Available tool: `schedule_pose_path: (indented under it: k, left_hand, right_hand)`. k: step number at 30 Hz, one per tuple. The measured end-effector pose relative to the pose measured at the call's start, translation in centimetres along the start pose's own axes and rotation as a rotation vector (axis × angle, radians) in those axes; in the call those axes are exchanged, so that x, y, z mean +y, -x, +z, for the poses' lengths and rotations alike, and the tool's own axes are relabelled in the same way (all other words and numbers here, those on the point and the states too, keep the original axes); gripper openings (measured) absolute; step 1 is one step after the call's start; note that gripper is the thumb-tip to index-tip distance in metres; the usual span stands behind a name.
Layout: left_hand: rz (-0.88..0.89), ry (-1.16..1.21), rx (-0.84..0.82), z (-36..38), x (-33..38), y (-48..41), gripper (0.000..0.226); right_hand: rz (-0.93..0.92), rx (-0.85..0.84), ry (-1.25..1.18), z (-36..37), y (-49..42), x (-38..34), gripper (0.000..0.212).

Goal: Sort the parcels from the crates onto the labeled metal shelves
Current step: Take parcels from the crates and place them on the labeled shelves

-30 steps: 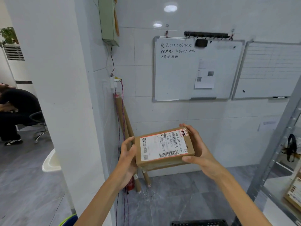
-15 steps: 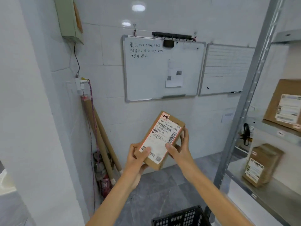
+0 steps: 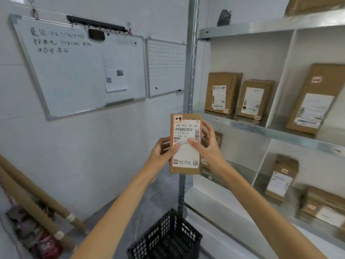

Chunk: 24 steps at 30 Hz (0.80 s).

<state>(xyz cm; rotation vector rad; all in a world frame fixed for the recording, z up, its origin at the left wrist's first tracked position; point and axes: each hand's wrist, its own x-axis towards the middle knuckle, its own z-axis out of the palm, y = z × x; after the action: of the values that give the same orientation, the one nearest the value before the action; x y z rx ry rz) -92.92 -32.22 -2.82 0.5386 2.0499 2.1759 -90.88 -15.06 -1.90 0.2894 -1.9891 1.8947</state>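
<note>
The metal shelf (image 3: 265, 128) carried 3 upright brown parcels (image 3: 254, 99) side by side; a black crate (image 3: 168, 238) stood on the grey floor (image 3: 158, 199) beside it.

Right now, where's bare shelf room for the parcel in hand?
Lower shelf: bare stretch between the half-hidden parcel behind the held parcel and the divider. Middle shelf: only a front strip before two parcels. Lower right bay is crowded with stacked parcels.
</note>
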Motion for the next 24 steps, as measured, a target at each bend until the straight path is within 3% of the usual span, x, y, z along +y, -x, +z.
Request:
schedule_pose_path:
  k: [7,12,24]
  left_hand:
    - [0.037,-0.051,-0.268,5.8,0.4,0.7,0.036]
    - [0.078,-0.132,-0.496,9.6,1.3,2.4,0.040]
    - [0.093,0.024,-0.869,24.0,2.6,9.8,0.039]
  right_hand:
    - [-0.044,0.207,0.095,-5.1,5.7,-2.3,0.071]
    - [0.007,0.355,0.204,-8.4,11.9,-4.9,0.080]
    - [0.020,0.822,0.436,-15.1,27.7,-11.9,0.078]
